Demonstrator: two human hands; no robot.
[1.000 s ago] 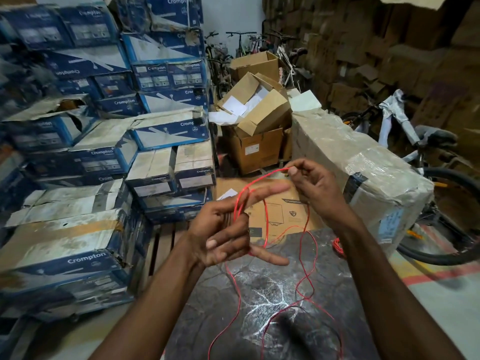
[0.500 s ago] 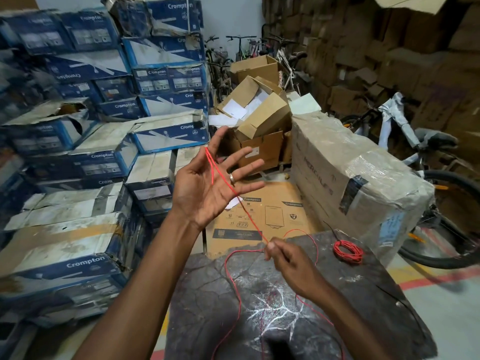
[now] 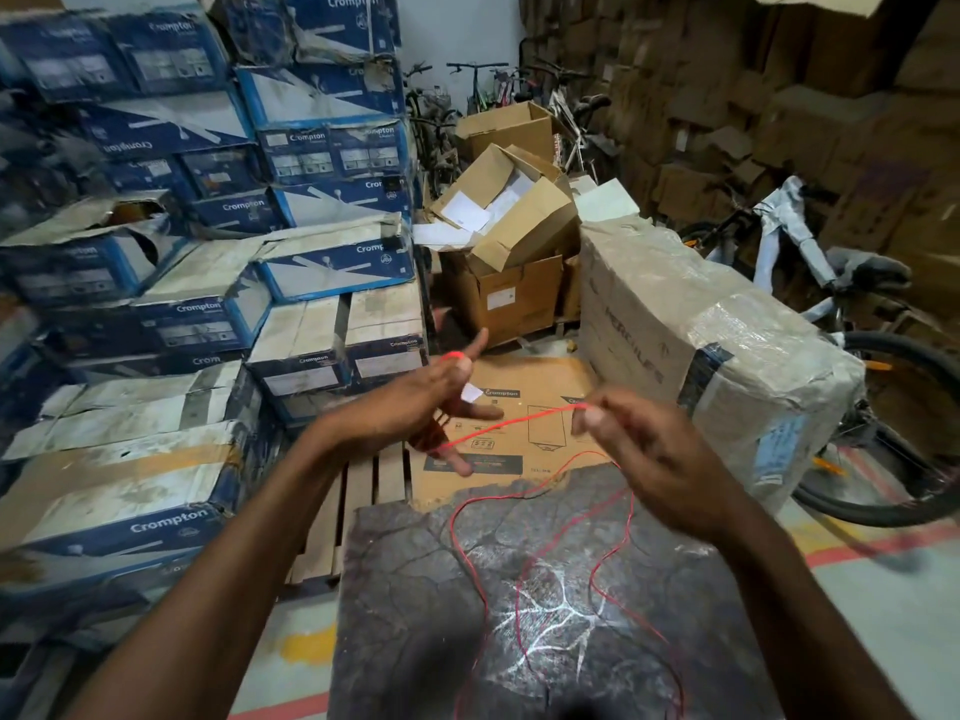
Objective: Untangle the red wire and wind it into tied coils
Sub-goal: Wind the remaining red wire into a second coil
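Two hands are raised above the near slab, with one length of wire between them.

Item: left hand (image 3: 410,407), left of centre. Fingers straight and spread apart. A bit of red shows over one upper fingertip, and the strand leaves from under the palm. The hand is blurred, so I cannot tell how many turns go round the fingers.

Item: right hand (image 3: 654,459), right of centre. Thumb and forefinger pinch the wire; the other fingers curl loosely behind.

Item: red wire (image 3: 514,426). One taut run slants from the left hand up to the right hand's pinch. From there it drops to the slab and lies in loose, crossing loops that run off the near edge of view.

Item: dark cracked slab (image 3: 415,589), the nearest thing, white streaks at its middle, bearing the slack wire.

Item: flat cardboard sheet (image 3: 524,387), just beyond the slab, partly behind both hands.

Item: wooden pallet (image 3: 358,511), left of the sheet, beside blue-and-white boxes (image 3: 322,262) stacked high along the left.

Item: plastic-wrapped carton (image 3: 675,324), right of the sheet.

Item: open brown boxes (image 3: 509,288) holding papers, farther back at centre.

Item: bicycle (image 3: 857,314), far right, beside the wrapped carton.
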